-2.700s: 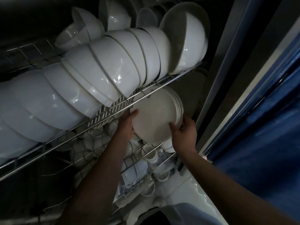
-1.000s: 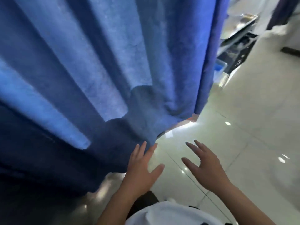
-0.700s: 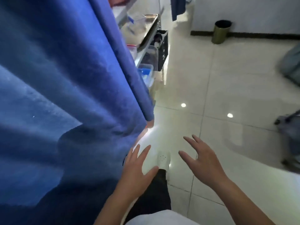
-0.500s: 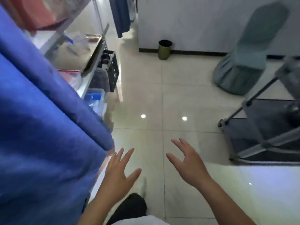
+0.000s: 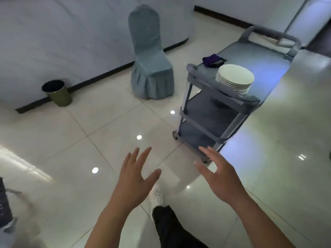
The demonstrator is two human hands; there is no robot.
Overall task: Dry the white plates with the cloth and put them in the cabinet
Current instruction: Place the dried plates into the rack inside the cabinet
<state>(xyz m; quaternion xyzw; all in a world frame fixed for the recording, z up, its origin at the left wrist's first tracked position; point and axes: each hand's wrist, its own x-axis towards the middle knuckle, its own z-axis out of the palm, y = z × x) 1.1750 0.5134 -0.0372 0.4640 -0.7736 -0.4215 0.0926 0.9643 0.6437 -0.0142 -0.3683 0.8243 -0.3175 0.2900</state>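
Note:
A stack of several white plates (image 5: 234, 78) stands on the top shelf of a grey three-tier cart (image 5: 211, 120) at the right. A dark purple cloth (image 5: 213, 60) lies crumpled on the same shelf, behind the plates. My left hand (image 5: 137, 178) and my right hand (image 5: 220, 176) are held out low in front of me over the tiled floor, fingers spread, holding nothing. Both hands are well short of the cart. The cabinet is out of view.
A chair in a grey-blue cover (image 5: 149, 56) stands by the white wall. A round gold-green bin (image 5: 57, 93) sits at the wall's base on the left. Glossy white floor tiles lie between me and the cart. My white shoe (image 5: 156, 196) shows below my hands.
I let go of the plates in the cabinet rack and turned away past the blue curtain. The view swung right, bringing the cart with plates into sight. Both hands stayed empty and spread.

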